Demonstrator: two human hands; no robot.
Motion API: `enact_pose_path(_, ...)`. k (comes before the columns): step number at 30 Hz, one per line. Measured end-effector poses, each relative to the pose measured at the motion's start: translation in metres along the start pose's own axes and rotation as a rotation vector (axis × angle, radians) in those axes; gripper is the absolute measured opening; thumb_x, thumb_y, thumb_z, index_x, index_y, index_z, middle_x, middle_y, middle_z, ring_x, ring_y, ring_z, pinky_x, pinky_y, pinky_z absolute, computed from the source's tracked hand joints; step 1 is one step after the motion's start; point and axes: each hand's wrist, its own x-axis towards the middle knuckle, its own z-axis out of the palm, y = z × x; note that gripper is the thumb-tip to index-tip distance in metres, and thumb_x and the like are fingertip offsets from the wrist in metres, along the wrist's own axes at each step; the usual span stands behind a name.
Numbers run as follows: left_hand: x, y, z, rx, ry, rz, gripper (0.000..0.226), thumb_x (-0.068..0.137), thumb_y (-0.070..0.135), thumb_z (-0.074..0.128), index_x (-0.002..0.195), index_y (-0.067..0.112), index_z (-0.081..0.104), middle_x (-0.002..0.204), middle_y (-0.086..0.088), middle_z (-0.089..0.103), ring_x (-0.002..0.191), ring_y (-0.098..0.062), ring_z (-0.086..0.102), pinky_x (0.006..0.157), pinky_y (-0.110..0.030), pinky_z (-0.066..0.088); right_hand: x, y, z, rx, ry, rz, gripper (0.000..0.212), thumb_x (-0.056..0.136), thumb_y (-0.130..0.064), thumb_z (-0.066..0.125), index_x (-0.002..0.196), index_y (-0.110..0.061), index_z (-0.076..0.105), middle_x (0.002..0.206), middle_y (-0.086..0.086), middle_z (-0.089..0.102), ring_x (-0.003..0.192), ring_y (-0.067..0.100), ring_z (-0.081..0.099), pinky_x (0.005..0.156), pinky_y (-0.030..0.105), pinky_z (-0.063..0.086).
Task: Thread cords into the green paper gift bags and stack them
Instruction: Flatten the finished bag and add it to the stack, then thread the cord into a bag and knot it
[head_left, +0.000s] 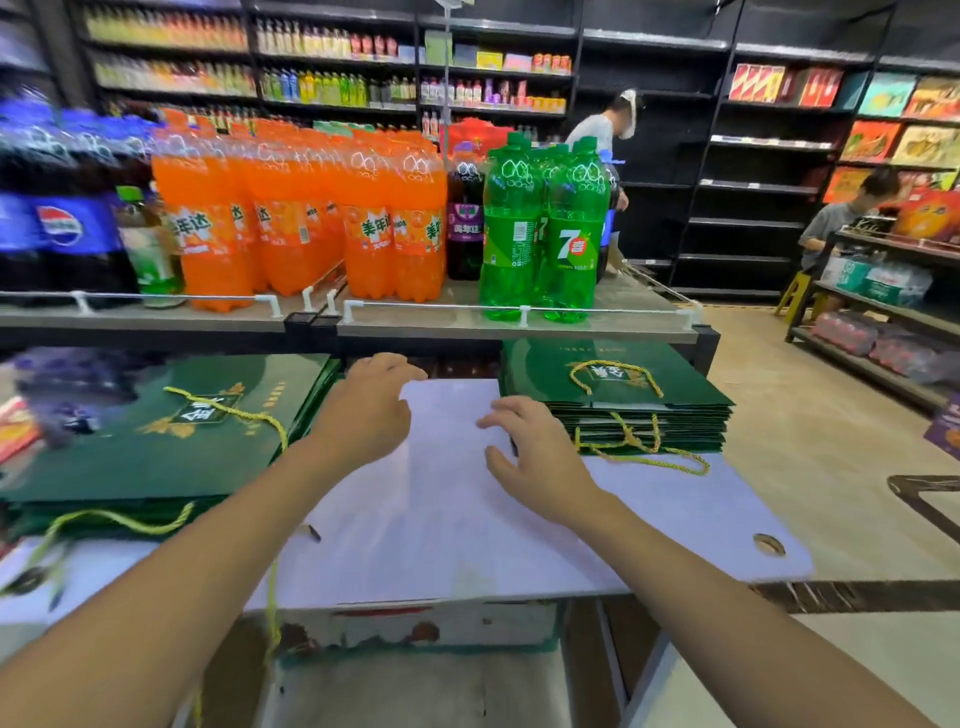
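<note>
My left hand and right hand hover over the white board — fingers loose, gripping nothing. A left pile of green bags and a right pile lie either side, yellow cords dangling.

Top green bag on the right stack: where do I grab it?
The top bag lies flat, its far edge at the shelf, with a loose yellow cord on its face. Probably pinch its near-left corner, coming from the left with the right hand beside it.
</note>
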Motion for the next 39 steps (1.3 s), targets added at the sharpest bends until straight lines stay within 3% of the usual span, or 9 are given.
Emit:
enact_pose_path(6, -0.059, -0.072, -0.039, 0.251, 0.027, -0.061, 0.046, 0.100, 0.039, 0.053, 0.146, 0.030, 0.050, 0.154, 0.000, 0.044, 0.146, -0.024, 0.033, 0.114, -0.047, 0.036, -0.007, -0.028, 0.045, 0.020, -0.157, 0.050, 0.041, 0.095, -0.039, 0.060, 0.134, -0.027, 0.061, 0.151, 0.000, 0.047, 0.141, 0.022, 0.043, 0.117, 0.044, 0.035)
enact_pose_path(11, -0.088, -0.109, -0.053, 0.339, -0.254, -0.281, 0.088, 0.091, 0.082, 0.033, 0.163, 0.036, 0.012, 0.172, 0.001, 0.010, 0.158, -0.030, 0.008, 0.123, -0.058, 0.011, -0.010, -0.025, 0.051, -0.007, -0.162, 0.063, 0.035, 0.098, -0.040, 0.058, 0.129, -0.025, 0.066, 0.143, -0.004, 0.053, 0.134, 0.017, 0.048, 0.113, 0.035, 0.038)
enact_pose_path(15, -0.101, -0.110, -0.052, 0.301, -0.347, -0.273, 0.090, 0.093, 0.074, 0.041, 0.164, 0.034, 0.003, 0.172, 0.004, 0.002, 0.159, -0.026, 0.002, 0.126, -0.058, 0.003, -0.010, -0.028, 0.050, -0.018, -0.149, 0.024, 0.027, 0.097, -0.032, 0.059, 0.120, -0.023, 0.070, 0.125, -0.009, 0.063, 0.120, 0.014, 0.055, 0.107, 0.033, 0.043)
enact_pose_path(18, -0.111, -0.107, -0.050, 0.240, -0.295, -0.229, 0.085, 0.094, 0.065, 0.042, 0.164, 0.036, 0.002, 0.172, 0.006, 0.000, 0.159, -0.023, -0.001, 0.127, -0.055, 0.001, -0.009, -0.028, 0.049, -0.015, -0.154, 0.024, 0.027, 0.097, -0.034, 0.058, 0.120, -0.026, 0.070, 0.124, -0.012, 0.063, 0.118, 0.012, 0.056, 0.105, 0.032, 0.044)
enact_pose_path(22, -0.128, -0.108, -0.048, 0.179, -0.209, -0.118, 0.093, 0.075, 0.067, 0.018, 0.163, 0.041, -0.001, 0.172, 0.012, 0.000, 0.159, -0.017, -0.002, 0.128, -0.049, -0.001, -0.008, -0.030, 0.048, -0.011, -0.165, 0.034, 0.027, 0.097, -0.035, 0.058, 0.121, -0.026, 0.070, 0.125, -0.013, 0.063, 0.119, 0.010, 0.055, 0.105, 0.029, 0.043)
enact_pose_path(25, -0.139, -0.103, -0.046, 0.146, -0.122, -0.025, 0.089, 0.078, 0.062, 0.023, 0.162, 0.044, 0.001, 0.171, 0.014, 0.003, 0.158, -0.015, 0.001, 0.128, -0.048, 0.001, -0.010, -0.032, 0.047, 0.022, -0.162, 0.041, 0.027, 0.099, -0.035, 0.058, 0.122, -0.027, 0.069, 0.125, -0.013, 0.063, 0.120, 0.009, 0.055, 0.103, 0.027, 0.042)
enact_pose_path(29, -0.153, -0.089, -0.044, 0.086, -0.074, 0.148, 0.083, 0.082, 0.053, 0.038, 0.160, 0.046, 0.012, 0.170, 0.016, 0.011, 0.158, -0.011, 0.007, 0.129, -0.047, 0.004, -0.008, -0.039, 0.039, 0.368, -0.093, 0.215, 0.026, 0.104, -0.037, 0.056, 0.129, -0.032, 0.063, 0.124, -0.015, 0.066, 0.115, 0.006, 0.062, 0.095, 0.026, 0.047)
enact_pose_path(34, -0.165, -0.079, -0.031, 0.108, -0.082, 0.335, 0.081, 0.082, 0.043, 0.053, 0.158, 0.046, 0.024, 0.168, 0.021, 0.015, 0.157, -0.009, 0.007, 0.128, -0.047, 0.009, 0.006, -0.055, 0.015, 1.204, 0.059, 0.662, 0.035, 0.108, -0.038, 0.049, 0.140, -0.027, 0.040, 0.125, 0.006, 0.067, 0.101, 0.036, 0.075, 0.085, 0.047, 0.059)
enact_pose_path(39, -0.168, -0.079, -0.029, 0.129, -0.081, 0.433, 0.084, 0.080, 0.042, 0.059, 0.158, 0.045, 0.027, 0.167, 0.021, 0.019, 0.157, -0.009, 0.009, 0.128, -0.048, 0.013, 0.016, -0.053, -0.006, 1.244, 0.065, 0.760, 0.027, 0.104, -0.029, 0.061, 0.128, -0.017, 0.059, 0.120, 0.007, 0.071, 0.095, 0.026, 0.074, 0.084, 0.039, 0.058)
